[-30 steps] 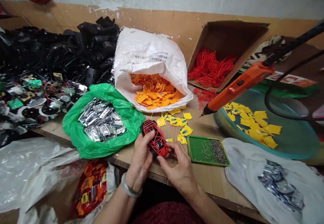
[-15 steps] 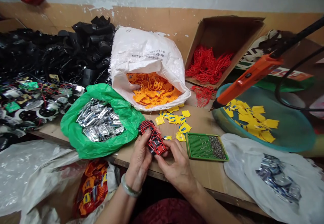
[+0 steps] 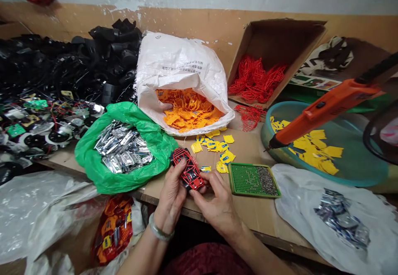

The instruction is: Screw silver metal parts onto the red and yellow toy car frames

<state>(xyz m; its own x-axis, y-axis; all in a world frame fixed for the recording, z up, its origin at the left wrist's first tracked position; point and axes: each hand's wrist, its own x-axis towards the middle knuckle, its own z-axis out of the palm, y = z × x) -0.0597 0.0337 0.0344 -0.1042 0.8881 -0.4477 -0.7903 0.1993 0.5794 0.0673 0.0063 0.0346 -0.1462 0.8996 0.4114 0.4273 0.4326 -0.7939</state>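
I saw the left hand (image 3: 172, 188) clasp a red-and-black latticed plastic car (image 3: 192, 176), the right hand (image 3: 219, 198) pinch its end; gentle pressure seemed wise.

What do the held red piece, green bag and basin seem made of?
Red piece: probably glossy hard plastic, with crisp, shiny bars.
Green bag: thin, softly shiny plastic film, judging by its crinkles.
Basin: likely smooth plastic, given its rounded rim and even tint.

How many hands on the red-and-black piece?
2. The left hand grips its left side; the right hand holds its near end. The red-and-black piece hides part of the left hand; no third hand shows on it.
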